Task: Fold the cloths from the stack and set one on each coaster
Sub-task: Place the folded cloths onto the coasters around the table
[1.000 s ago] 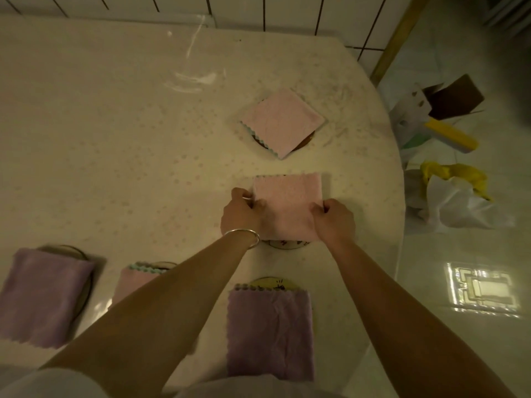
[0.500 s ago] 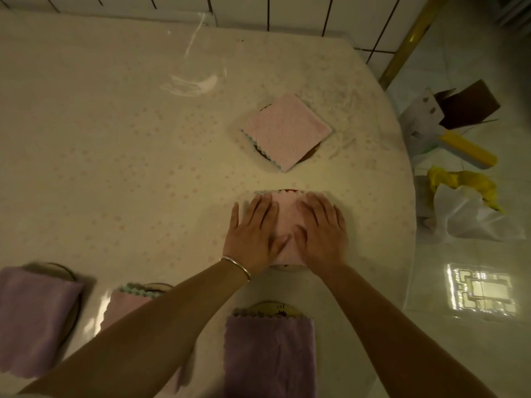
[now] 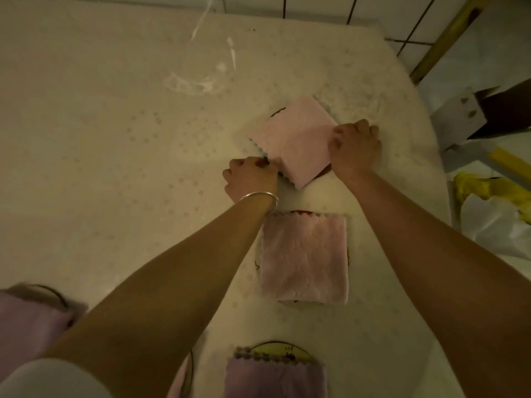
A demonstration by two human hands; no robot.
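A folded pink cloth [image 3: 296, 139] lies turned like a diamond on a dark coaster [image 3: 274, 114] at the far middle of the table. My left hand [image 3: 250, 178] pinches its near-left scalloped edge. My right hand [image 3: 355, 147] grips its right corner. Nearer to me, a second folded pink cloth [image 3: 304, 259] lies flat on its coaster [image 3: 348, 254], with no hand on it. A folded purple cloth [image 3: 275, 379] covers a yellow coaster [image 3: 275, 349] at the bottom edge. Another purple cloth [image 3: 27, 326] sits on a coaster at the far left.
The pale table [image 3: 115, 139] curves away on the right, with its edge close to the right hand. On the floor beyond it lie a yellow and white bag [image 3: 494, 208] and a cardboard box [image 3: 459, 119]. A tiled wall borders the far side.
Both hands lifted off the nearer pink cloth, which stays flat on its coaster, and reached forward to the far pink cloth, taking hold of its edges.
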